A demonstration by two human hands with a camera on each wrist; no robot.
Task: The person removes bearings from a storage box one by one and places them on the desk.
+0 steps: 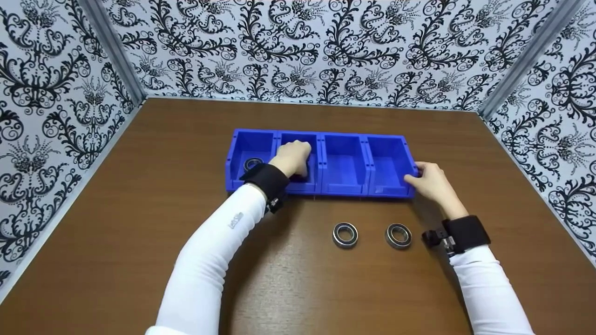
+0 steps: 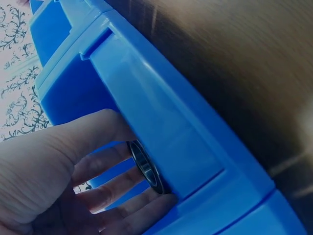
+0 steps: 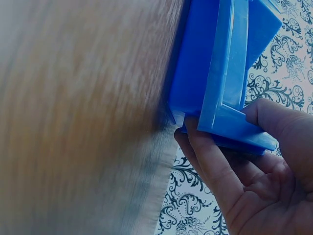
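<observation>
A blue four-part bin [image 1: 344,190] lies across the wooden table. Inside its second compartment from the left is my left hand [image 1: 293,157], and in the left wrist view its thumb and fingers hold a ball bearing [image 2: 145,166] close behind the front wall. My right hand [image 1: 433,181] grips the bin's right end wall, the thumb over the rim and the fingers against the outside, as the right wrist view shows. Another bearing [image 1: 253,164] sits in the leftmost compartment, partly hidden by the left wrist strap.
Two more bearings lie on the table in front of the bin, one nearer the middle [image 1: 345,235] and one farther right [image 1: 398,236]. Patterned wall panels [image 1: 298,51] with grey corner posts [image 1: 114,51] enclose the table [image 1: 116,223] at the back and sides.
</observation>
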